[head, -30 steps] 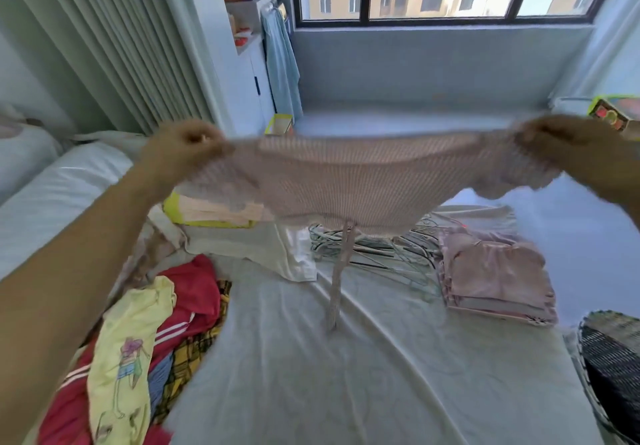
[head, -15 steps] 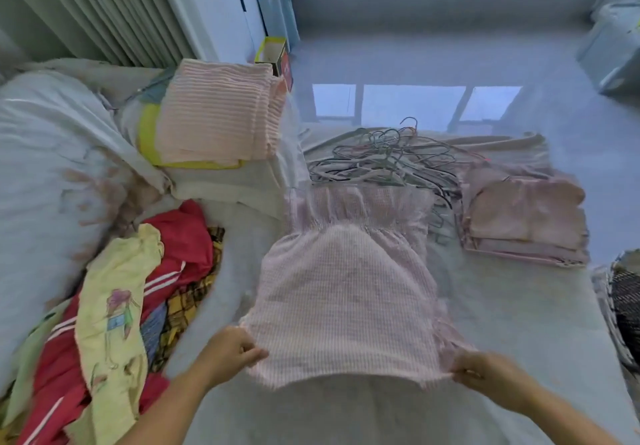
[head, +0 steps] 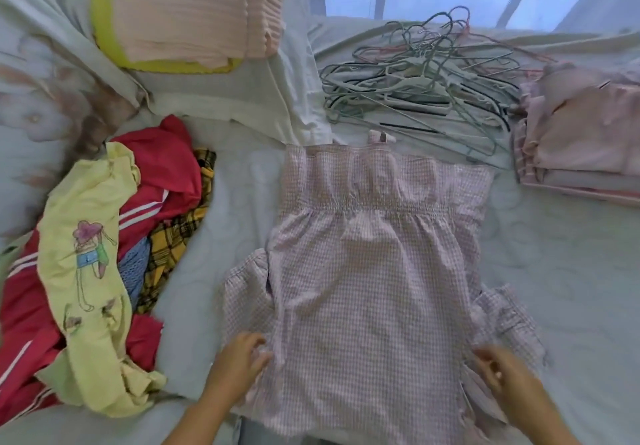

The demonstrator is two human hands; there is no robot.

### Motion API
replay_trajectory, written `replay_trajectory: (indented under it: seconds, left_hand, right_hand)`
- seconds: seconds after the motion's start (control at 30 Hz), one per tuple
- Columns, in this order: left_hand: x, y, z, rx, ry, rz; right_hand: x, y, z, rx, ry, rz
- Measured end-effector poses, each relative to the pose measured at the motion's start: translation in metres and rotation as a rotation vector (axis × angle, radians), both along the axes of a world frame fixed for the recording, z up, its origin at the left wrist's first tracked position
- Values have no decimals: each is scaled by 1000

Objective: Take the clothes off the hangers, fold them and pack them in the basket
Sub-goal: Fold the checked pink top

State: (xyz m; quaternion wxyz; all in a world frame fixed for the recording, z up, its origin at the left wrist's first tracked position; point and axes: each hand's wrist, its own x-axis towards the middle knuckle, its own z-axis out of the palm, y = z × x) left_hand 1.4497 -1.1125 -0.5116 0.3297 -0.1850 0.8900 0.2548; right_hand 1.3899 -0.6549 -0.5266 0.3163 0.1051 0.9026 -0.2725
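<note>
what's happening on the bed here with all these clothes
A person is folding laundry. A pink checked gathered dress lies spread flat on the pale bedsheet, with the left hand and right hand at its near corners. Beyond it lie a tangle of empty wire hangers and a stack of folded pink clothes. An unfolded heap of red and yellow garments waits at the left.
</note>
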Motion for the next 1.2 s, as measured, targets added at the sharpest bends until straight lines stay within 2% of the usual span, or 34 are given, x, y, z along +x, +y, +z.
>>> replay_trajectory:
  seconds: [0.03,0.1,0.17,0.27,0.37,0.47,0.53,0.57,0.67,0.73,0.77,0.8,0.83,0.87,0.93,1.0,1.03,1.13,1.17,1.2]
  left_hand:
    - [-12,-3,-5,-64,96,85]
    - [-40,-10,-16,-245,217,203]
    - [-68,-15,-23,-324,194,360]
    - [-96,-24,-41,-176,91,667]
    - [-97,-34,-59,-26,58,707]
    - [-84,-51,-59,-92,156,602]
    - [-70,-67,-55,-81,250,720]
    - [-63,-75,-52,-32,277,800]
    - [-52,-81,-44,209,197,950]
    - [-50,-76,-44,347,80,972]
    - [-50,-74,-43,399,41,978]
    - [-53,-71,-40,465,27,997]
    - [-58,-68,-34,536,33,1023]
    - [-62,-66,-27,615,51,1065]
    - [-72,-55,-5,790,85,1100]
    - [-81,-30,19,938,68,949]
    - [-82,-12,28,978,36,812]
    - [-82,54,49,958,-206,161]
    - [-82,70,48,927,-268,-16]
    - [-83,78,41,915,-263,-85]
  right_hand:
    - [-21,-6,7,76,3,-44]
    - [-36,-27,-12,259,271,-163]
    - [-63,-30,-22,247,267,-272]
    - [-77,-33,-34,278,111,-409]
    - [-69,-17,-33,287,30,-433]
    - [-38,55,-71,293,45,-465]
    - [-20,141,-130,295,126,-390]
    - [-23,144,-134,303,239,-339]
    - [-60,38,-80,331,357,-234]
    - [-92,-83,-20,146,541,11]
    - [-97,-124,-14,46,570,145]
    - [-104,-160,-17,-35,552,286]
    - [-114,-181,-28,-101,440,374]
    - [-124,-204,-43,-152,297,403]
    - [-141,-239,-58,-191,45,316]
    - [-149,-260,-54,-263,-22,152]
    - [-151,-263,-49,-360,-41,-8]
    - [-144,-242,-40,-694,-109,-523]
    - [-139,-230,-38,-733,-116,-656]
    - [-132,-219,-35,-731,-125,-742]
